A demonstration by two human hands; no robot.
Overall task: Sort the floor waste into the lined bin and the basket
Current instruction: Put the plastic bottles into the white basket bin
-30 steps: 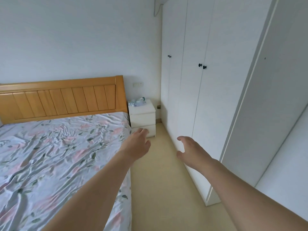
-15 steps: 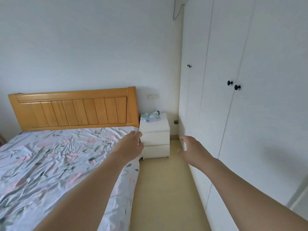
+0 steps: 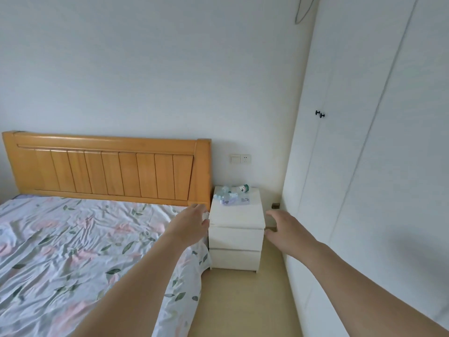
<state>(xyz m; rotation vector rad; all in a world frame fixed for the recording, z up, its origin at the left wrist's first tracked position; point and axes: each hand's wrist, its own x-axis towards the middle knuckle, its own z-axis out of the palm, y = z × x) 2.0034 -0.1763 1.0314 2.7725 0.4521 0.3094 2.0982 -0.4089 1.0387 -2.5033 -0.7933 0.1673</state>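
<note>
Bare hands are both reaching out, holding nothing: left hand (image 3: 192,223) and right hand (image 3: 284,228) are hanging loose-fingered either side of the white nightstand (image 3: 237,235). Plastic bottles (image 3: 230,195) are lying just beyond them on its top (a little heap).

Two bare forearms without sleeves, without watch or rings or gloves, each ending in a bare left hand (image 3: 192,223) and a bare right hand (image 3: 285,227).
</note>
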